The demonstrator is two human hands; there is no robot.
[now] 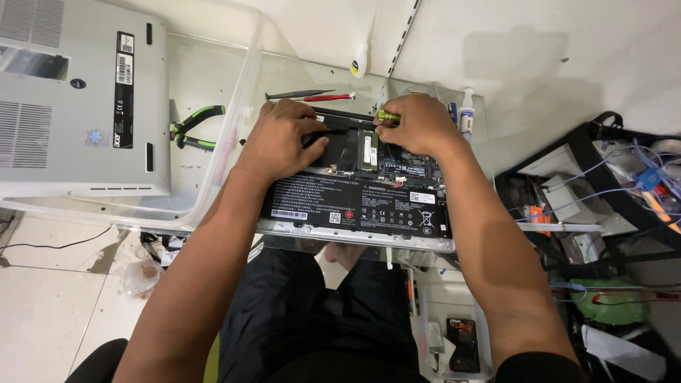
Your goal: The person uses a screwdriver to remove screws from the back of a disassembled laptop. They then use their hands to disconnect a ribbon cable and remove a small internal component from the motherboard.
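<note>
White tiled floor below, pale wall behind; clear plastic bin (213,184) as work surface. Grey laptop bottom cover (78,106) flat at bin's left edge. Opened silver laptop with black battery and exposed boards (358,202) at bin's near right corner. Left hand (284,142) spread palm-down, fingers extended, pressing on laptop's dark upper interior. Right hand (418,124) curled shut around yellow-green handled screwdriver (386,114), tip hidden near laptop's far edge. Green-handled pliers (195,128) mid-bin, near left hand. Red-handled screwdriver (330,97) along far edge.
</note>
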